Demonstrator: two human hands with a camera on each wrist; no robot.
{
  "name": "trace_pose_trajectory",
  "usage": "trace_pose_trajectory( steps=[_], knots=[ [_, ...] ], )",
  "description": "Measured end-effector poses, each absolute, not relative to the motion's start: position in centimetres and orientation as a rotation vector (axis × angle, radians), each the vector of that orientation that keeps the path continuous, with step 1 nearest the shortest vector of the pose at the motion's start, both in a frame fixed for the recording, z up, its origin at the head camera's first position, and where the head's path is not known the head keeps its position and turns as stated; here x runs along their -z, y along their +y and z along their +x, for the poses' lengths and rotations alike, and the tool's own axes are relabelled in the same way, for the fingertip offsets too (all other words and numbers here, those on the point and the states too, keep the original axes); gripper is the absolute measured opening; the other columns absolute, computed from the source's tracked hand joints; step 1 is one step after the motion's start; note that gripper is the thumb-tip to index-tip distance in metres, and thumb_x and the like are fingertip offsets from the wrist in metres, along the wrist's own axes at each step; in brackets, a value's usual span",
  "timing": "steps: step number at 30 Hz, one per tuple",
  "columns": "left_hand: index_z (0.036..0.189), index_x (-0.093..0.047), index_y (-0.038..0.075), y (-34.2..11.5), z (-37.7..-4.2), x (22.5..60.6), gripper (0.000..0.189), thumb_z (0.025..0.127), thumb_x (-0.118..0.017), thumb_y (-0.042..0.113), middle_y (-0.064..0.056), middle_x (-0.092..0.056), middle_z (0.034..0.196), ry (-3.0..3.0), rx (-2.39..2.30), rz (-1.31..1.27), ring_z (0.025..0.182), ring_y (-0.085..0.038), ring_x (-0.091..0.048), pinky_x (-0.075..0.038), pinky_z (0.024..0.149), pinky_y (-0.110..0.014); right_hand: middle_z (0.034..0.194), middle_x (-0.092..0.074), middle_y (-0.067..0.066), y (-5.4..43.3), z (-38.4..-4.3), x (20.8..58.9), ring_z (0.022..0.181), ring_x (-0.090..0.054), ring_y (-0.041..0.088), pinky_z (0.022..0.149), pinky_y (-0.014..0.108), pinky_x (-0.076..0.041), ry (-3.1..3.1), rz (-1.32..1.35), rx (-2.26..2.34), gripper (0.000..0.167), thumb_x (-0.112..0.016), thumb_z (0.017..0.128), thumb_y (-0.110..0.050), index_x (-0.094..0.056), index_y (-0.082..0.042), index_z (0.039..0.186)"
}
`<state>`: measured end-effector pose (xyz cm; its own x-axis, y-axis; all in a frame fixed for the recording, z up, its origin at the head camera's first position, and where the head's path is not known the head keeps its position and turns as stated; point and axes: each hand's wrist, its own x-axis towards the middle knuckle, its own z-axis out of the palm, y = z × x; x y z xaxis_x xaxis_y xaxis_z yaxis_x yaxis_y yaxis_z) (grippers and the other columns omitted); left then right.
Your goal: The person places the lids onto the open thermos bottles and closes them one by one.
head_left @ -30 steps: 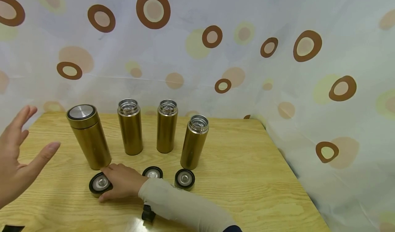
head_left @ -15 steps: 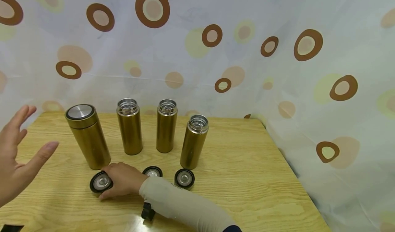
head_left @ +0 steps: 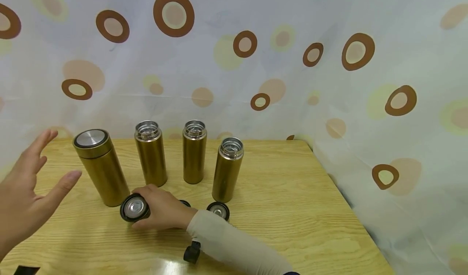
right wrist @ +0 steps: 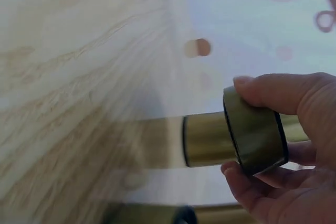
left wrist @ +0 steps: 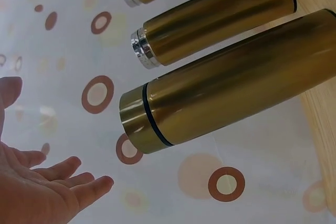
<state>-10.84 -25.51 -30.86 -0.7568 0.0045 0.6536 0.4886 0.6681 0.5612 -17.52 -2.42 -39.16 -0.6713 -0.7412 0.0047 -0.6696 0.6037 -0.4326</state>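
My right hand [head_left: 164, 208] pinches a gold bottle lid [head_left: 134, 208] between thumb and fingers, its silver inner side tilted toward me in the head view. In the right wrist view that lid [right wrist: 255, 132] shows its gold side wall. Left of it, my left hand [head_left: 31, 195] is held in the air, fingers spread, touching nothing. Nearest to the left hand stands a capped gold thermos bottle [head_left: 104, 173]. Three lidless ones follow to the right: a second bottle [head_left: 151, 159], a third bottle [head_left: 194, 155] and a fourth bottle [head_left: 226, 175], each with a bare steel neck.
Another lid [head_left: 218, 211] lies inner side up in front of the rightmost bottle. A further lid [head_left: 185, 203] is mostly hidden behind the right hand. Everything stands on a wooden table [head_left: 292, 210], with a patterned curtain [head_left: 219, 76] along its back and right side.
The right hand has lifted the lid off the table and carried it a little right and toward the bottles, tilting it. The left hand has shifted slightly right in the head view.
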Motion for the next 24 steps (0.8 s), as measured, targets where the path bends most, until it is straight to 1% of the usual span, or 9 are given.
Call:
trace_pose_trajectory(
  steps=[6, 7, 8, 10, 12, 14, 15, 22, 24],
  knots=[
    [0.154, -0.021, 0.025, -24.0, -11.2, 30.5, 0.083, 0.087, -0.067, 0.003, 0.0, -0.029, 0.155, -2.265, 0.996, -0.474, 0.142, -0.006, -0.022, -0.017, 0.105, -0.001, 0.13, -0.05, -0.001, 2.5, -16.8, 38.2, 0.115, -0.05, 0.003, 0.096, 0.013, -0.041, 2.596, -1.242, 0.86, 0.076, -0.078, 0.081, -0.034, -0.039, -0.012, 0.143],
    [0.154, -0.021, 0.026, -23.7, -11.3, 30.5, 0.083, 0.088, -0.067, 0.004, -0.002, -0.028, 0.155, -2.278, 1.006, -0.477, 0.142, -0.008, -0.023, -0.017, 0.108, -0.005, 0.13, -0.05, -0.001, 3.3, -16.5, 38.1, 0.115, -0.05, 0.003, 0.097, 0.014, -0.042, 2.583, -1.24, 0.906, 0.076, -0.078, 0.081, -0.033, -0.039, -0.013, 0.143],
    [0.154, -0.02, 0.027, -23.4, -11.4, 30.4, 0.083, 0.088, -0.067, 0.006, -0.003, -0.027, 0.155, -2.295, 1.011, -0.474, 0.14, -0.012, -0.027, -0.02, 0.112, -0.012, 0.13, -0.05, -0.002, 4.2, -16.3, 37.9, 0.114, -0.05, 0.003, 0.095, 0.015, -0.043, 2.573, -1.228, 0.95, 0.075, -0.078, 0.081, -0.032, -0.04, -0.014, 0.143],
    [0.154, -0.02, 0.027, -22.6, -11.7, 30.4, 0.083, 0.089, -0.067, 0.009, -0.005, -0.026, 0.156, -2.321, 1.023, -0.481, 0.141, -0.02, -0.027, -0.021, 0.119, -0.033, 0.132, -0.05, -0.002, 6.0, -15.7, 37.4, 0.113, -0.05, 0.003, 0.092, 0.016, -0.046, 2.54, -1.179, 1.052, 0.074, -0.078, 0.081, -0.029, -0.04, -0.017, 0.143],
    [0.154, -0.018, 0.026, -21.8, -12.1, 30.4, 0.084, 0.089, -0.068, 0.012, -0.008, -0.024, 0.157, -2.346, 1.029, -0.492, 0.14, -0.032, -0.026, -0.02, 0.115, -0.057, 0.131, -0.052, -0.002, 8.0, -15.2, 37.0, 0.11, -0.052, 0.005, 0.088, 0.019, -0.049, 2.482, -1.106, 1.177, 0.072, -0.079, 0.081, -0.025, -0.041, -0.02, 0.142],
    [0.155, -0.016, 0.023, -20.9, -12.6, 30.4, 0.085, 0.089, -0.069, 0.016, -0.013, -0.023, 0.156, -2.363, 1.024, -0.509, 0.139, -0.041, -0.025, -0.017, 0.107, -0.071, 0.13, -0.053, -0.002, 10.1, -14.7, 36.5, 0.107, -0.054, 0.007, 0.083, 0.022, -0.052, 2.414, -1.01, 1.299, 0.071, -0.079, 0.081, -0.021, -0.042, -0.022, 0.141],
    [0.155, -0.015, 0.021, -20.5, -12.8, 30.4, 0.086, 0.089, -0.069, 0.018, -0.016, -0.022, 0.156, -2.375, 1.02, -0.514, 0.141, -0.042, -0.02, -0.016, 0.106, -0.072, 0.129, -0.054, -0.001, 11.2, -14.5, 36.2, 0.107, -0.054, 0.009, 0.083, 0.023, -0.052, 2.38, -0.968, 1.355, 0.07, -0.079, 0.08, -0.019, -0.043, -0.023, 0.141],
    [0.155, -0.009, 0.013, -18.1, -15.3, 30.9, 0.089, 0.09, -0.067, 0.03, -0.021, -0.014, 0.157, -2.443, 1.069, -0.497, 0.141, -0.046, -0.016, -0.016, 0.106, -0.072, 0.133, -0.052, 0.002, 17.5, -12.8, 34.9, 0.119, -0.05, 0.019, 0.097, 0.032, -0.049, 2.319, -0.862, 1.511, 0.067, -0.077, 0.082, -0.014, -0.044, -0.022, 0.14],
    [0.155, -0.007, 0.012, -17.7, -16.2, 31.4, 0.089, 0.091, -0.066, 0.032, -0.022, -0.013, 0.157, -2.45, 1.087, -0.486, 0.141, -0.046, -0.015, -0.015, 0.107, -0.071, 0.133, -0.052, 0.001, 18.9, -12.3, 34.8, 0.118, -0.051, 0.019, 0.095, 0.031, -0.049, 2.363, -0.857, 1.512, 0.068, -0.078, 0.082, -0.014, -0.044, -0.023, 0.14]
  ],
)
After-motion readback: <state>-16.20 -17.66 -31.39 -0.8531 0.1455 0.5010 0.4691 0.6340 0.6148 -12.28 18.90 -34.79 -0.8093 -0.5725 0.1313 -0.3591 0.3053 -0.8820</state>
